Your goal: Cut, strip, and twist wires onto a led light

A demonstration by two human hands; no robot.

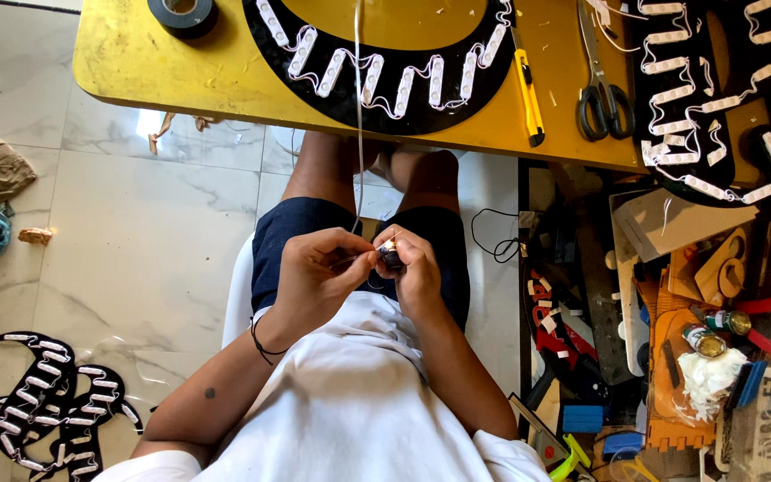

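Sitting in a white shirt, both hands up over the lap: left hand pinching the thin white wire, right hand closing round a small lighter. Wire's probably light, floppy; best pinching near the end. Yellow table beyond.

Bright daylight, even. Strong glare patch on marble floor just under yellow surface edge; surface top has soft sheen. Shadows soft, darkest in cluttered right side. Small flame glow between hands, slightly blown out. Focus sharp centre; mild wide-angle stretch at corners. White shirt near overexposed.
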